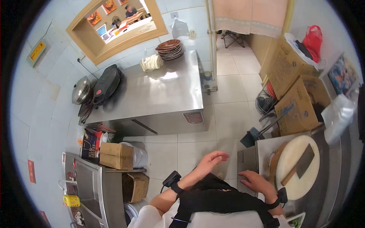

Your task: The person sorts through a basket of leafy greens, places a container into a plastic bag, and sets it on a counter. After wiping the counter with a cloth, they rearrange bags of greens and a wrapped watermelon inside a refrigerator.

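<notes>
My left hand (211,162) is held in front of the black apron (220,197), fingers stretched out, holding nothing. To its right my right hand (257,181) is likewise bare, its fingers apart, close to the edge of the steel counter (262,152). The nearest thing to the right hand is a round white cutting board (308,146) on that counter. Across the board lies a cleaver (305,165) with a wooden handle pointing toward me. Neither hand touches the board or the cleaver.
A steel worktable (152,98) ahead carries stacked brown plates (170,49), a white bundle (151,63) and a black electric griddle (108,83). A steel sink (91,186) stands left, near a cardboard box (116,155). Open cartons (300,102) and a dustpan (249,137) are right. A person sits beyond the window.
</notes>
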Motion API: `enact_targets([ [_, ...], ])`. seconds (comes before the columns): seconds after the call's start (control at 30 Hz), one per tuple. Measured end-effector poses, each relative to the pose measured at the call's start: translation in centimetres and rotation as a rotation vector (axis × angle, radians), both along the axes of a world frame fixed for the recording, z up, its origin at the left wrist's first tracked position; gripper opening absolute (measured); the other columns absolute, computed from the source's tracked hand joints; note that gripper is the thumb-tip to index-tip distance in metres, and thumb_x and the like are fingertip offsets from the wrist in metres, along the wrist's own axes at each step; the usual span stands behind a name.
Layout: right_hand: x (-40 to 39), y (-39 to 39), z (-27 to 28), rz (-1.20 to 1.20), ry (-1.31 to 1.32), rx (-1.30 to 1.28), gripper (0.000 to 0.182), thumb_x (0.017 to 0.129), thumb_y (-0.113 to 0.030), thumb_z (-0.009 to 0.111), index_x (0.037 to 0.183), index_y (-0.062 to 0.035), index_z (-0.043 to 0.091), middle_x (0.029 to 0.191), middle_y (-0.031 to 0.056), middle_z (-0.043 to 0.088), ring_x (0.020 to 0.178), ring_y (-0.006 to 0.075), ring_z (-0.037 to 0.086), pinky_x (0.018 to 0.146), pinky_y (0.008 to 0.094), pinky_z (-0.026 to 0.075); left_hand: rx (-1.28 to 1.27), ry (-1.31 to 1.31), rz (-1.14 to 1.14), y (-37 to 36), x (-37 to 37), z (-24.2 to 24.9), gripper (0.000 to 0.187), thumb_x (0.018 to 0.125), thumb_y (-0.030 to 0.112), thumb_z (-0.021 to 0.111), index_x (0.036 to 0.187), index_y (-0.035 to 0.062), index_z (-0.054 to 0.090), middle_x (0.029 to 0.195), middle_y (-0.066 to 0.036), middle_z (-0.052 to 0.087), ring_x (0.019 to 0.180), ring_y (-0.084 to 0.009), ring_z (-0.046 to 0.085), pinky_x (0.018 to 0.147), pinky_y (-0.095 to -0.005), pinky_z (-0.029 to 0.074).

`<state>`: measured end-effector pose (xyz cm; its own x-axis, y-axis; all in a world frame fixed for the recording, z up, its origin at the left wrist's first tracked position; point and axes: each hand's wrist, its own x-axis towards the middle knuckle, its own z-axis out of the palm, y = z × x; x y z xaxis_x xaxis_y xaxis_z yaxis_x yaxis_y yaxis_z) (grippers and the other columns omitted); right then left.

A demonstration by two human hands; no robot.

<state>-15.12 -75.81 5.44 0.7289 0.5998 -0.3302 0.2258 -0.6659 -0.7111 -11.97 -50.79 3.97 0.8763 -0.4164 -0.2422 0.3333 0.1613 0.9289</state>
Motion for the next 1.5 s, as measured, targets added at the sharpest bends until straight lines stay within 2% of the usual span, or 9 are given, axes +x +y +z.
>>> enact_targets([
  [0.37,16.4,1.3,3.1,-0.067,-0.161,-0.12,0.034,0.077,-0.013,0.055,0.109,-0.003,0.047,0.103,0.0168,0.052,0.096,0.0337,0.049,0.081,0.0386,0.041,-0.078,0.155,0.293,9.1,14.9,-3.8,0.025,0.086,0.012,0.043,0.108,0.0042,0.052,0.106,-0.004,0.055,0.1,-0.0158,0.05,0.087,-0.0274,0.038],
  [0.53,23.4,4.0,6.9,-0.111,-0.091,-0.085,0.033,0.077,-0.01,0.054,0.108,-0.0023,0.049,0.103,0.0173,0.053,0.096,0.0334,0.05,0.083,0.0367,0.041,0.717,-0.5,0.478,14.5,23.8,-10.4,0.039,0.084,0.018,0.046,0.119,0.001,0.04,0.124,-0.018,0.039,0.114,-0.0293,0.039,0.094,-0.0363,0.033],
  [0.77,31.4,1.7,10.7,-0.151,-0.192,-0.271,0.034,0.077,-0.009,0.055,0.109,-0.0022,0.048,0.1,0.0146,0.054,0.094,0.0296,0.052,0.081,0.0352,0.042,1.444,-0.322,0.295,13.5,33.0,-17.8,0.068,0.076,0.027,0.058,0.129,-0.0007,0.025,0.132,-0.031,0.02,0.122,-0.0465,0.019,0.1,-0.0436,0.022],
  [0.83,33.8,0.2,11.8,-0.189,-0.201,-0.267,0.034,0.079,-0.012,0.054,0.111,-0.0027,0.048,0.099,0.0143,0.055,0.094,0.029,0.052,0.081,0.0349,0.042,1.409,-0.426,0.041,11.3,33.4,-14.6,0.065,0.078,0.027,0.057,0.13,0.0015,0.027,0.135,-0.025,0.021,0.126,-0.0403,0.017,0.101,-0.0408,0.02],
  [0.9,36.7,-2.3,12.8,-0.202,-0.104,-0.294,0.033,0.081,-0.014,0.052,0.112,-0.0021,0.048,0.099,0.0139,0.055,0.094,0.0275,0.053,0.082,0.0341,0.042,0.512,-0.388,-0.259,10.6,34.3,-17.8,0.054,0.081,0.025,0.054,0.127,0.003,0.035,0.135,-0.019,0.026,0.126,-0.0321,0.023,0.101,-0.0377,0.022],
  [0.97,40.2,-5.2,13.9,-0.214,-0.114,-0.294,0.033,0.082,-0.014,0.049,0.113,-0.0027,0.047,0.106,0.0137,0.051,0.096,0.0277,0.052,0.082,0.0345,0.042,0.386,-0.261,-0.464,8.2,35.2,-13.5,0.04,0.086,0.025,0.049,0.121,0.0073,0.044,0.135,-0.013,0.029,0.122,-0.024,0.032,0.099,-0.0333,0.026],
  [1.23,57.5,-25.1,15.3,-0.984,-1.001,0.078,0.044,0.076,0.0,0.051,0.118,-0.006,0.039,0.112,0.0106,0.043,0.093,0.0223,0.051,0.079,0.031,0.042,-0.209,0.301,0.579,4.1,42.8,2.5,0.024,0.079,0.013,0.05,0.101,0.0034,0.052,0.107,-0.011,0.053,0.099,-0.0199,0.051,0.083,-0.031,0.039],
  [1.43,65.4,-35.8,16.6,-1.12,-1.579,-0.185,0.034,0.074,0.001,0.054,0.106,-0.0042,0.047,0.102,0.01,0.046,0.087,0.0212,0.053,0.072,0.0306,0.043,-0.329,0.069,0.514,-3.0,50.1,5.5,0.02,0.084,0.014,0.048,0.101,0.0077,0.054,0.109,-0.004,0.053,0.103,-0.0175,0.047,0.087,-0.0323,0.035],
  [1.5,66.9,-36.9,15.6,-1.045,-1.389,-0.109,0.028,0.073,-0.001,0.054,0.101,-0.0038,0.049,0.096,0.0122,0.05,0.078,0.0273,0.055,0.07,0.0322,0.044,-0.335,0.145,0.472,-6.6,53.5,6.7,0.02,0.083,0.014,0.051,0.101,0.0079,0.054,0.106,-0.004,0.054,0.099,-0.0169,0.049,0.085,-0.029,0.036],
])
